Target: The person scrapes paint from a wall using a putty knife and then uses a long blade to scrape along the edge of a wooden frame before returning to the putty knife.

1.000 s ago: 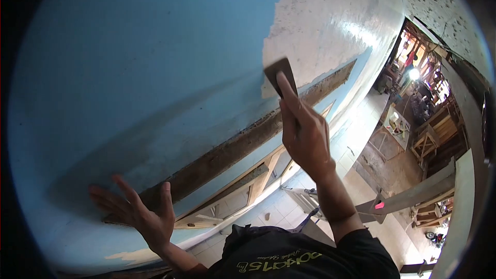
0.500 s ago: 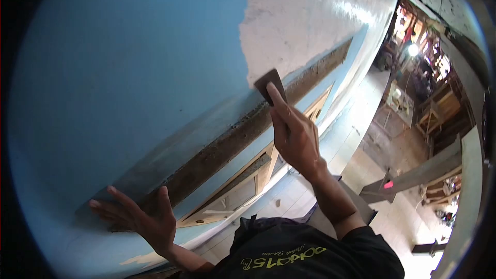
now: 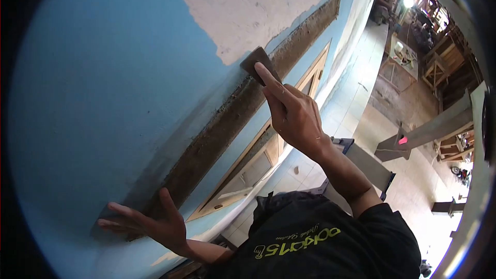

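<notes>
My right hand [image 3: 297, 116] grips a dark, flat putty scraper [image 3: 251, 63], with the index finger stretched along its blade. The blade lies against the blue wall [image 3: 119, 67], just below the lower edge of a whitish patch [image 3: 237, 15] and beside a rough brown ledge [image 3: 222, 129]. At the ledge's near end, my left hand [image 3: 160, 222] is open, its fingers spread. It rests at the ledge and the wall, with nothing in it. The scraper's handle is mostly hidden in my right hand.
Below the ledge are wooden-framed windows [image 3: 243, 181]. A grey platform with blue edges [image 3: 369, 168] stands beside me over the tiled floor. Farther right are a slanting grey post [image 3: 429, 132], a work table with items on it [image 3: 403, 57] and wooden frames [image 3: 444, 64].
My right hand and the scraper have shifted slightly left and up in view, now lower relative to the whitish patch. My left hand stays at the ledge's end. The view has turned slightly.
</notes>
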Demonstrator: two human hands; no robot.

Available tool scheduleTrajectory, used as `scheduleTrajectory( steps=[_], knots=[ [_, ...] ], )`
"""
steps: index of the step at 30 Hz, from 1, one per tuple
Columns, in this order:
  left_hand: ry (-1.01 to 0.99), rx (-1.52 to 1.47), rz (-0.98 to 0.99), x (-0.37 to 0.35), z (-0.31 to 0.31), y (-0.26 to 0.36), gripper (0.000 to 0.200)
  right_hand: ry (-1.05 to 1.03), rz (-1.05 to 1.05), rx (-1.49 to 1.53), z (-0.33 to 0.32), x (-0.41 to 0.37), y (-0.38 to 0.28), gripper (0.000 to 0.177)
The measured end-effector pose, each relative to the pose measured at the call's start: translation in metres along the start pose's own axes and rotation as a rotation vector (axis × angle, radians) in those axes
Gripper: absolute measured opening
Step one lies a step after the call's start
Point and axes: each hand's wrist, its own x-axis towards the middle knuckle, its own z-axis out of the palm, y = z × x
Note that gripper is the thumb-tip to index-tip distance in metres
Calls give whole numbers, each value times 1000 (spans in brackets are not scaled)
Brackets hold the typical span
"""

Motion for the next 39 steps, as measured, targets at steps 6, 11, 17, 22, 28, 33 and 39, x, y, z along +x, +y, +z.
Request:
scheduleTrajectory(
  steps=[6,11,17,22,28,33,39],
  knots=[
    [45,5,16,3,4,0,99,176,-117,119,14,13,4,52],
    [27,25,16,3,1,-1,99,154,-110,96,15,0,7,53],
    [25,53,46,3,1,1,99,154,-116,41,5,8,14,55],
    [50,56,51,4,2,1,98,114,-98,46,12,4,14,53],
    [55,37,62,5,1,2,98,124,-125,72,15,-1,19,53],
    [21,37,24,3,1,0,100,54,27,216,3,-1,24,40],
    [20,48,33,3,2,0,102,-32,-213,256,-19,40,69,25]
  ],
)
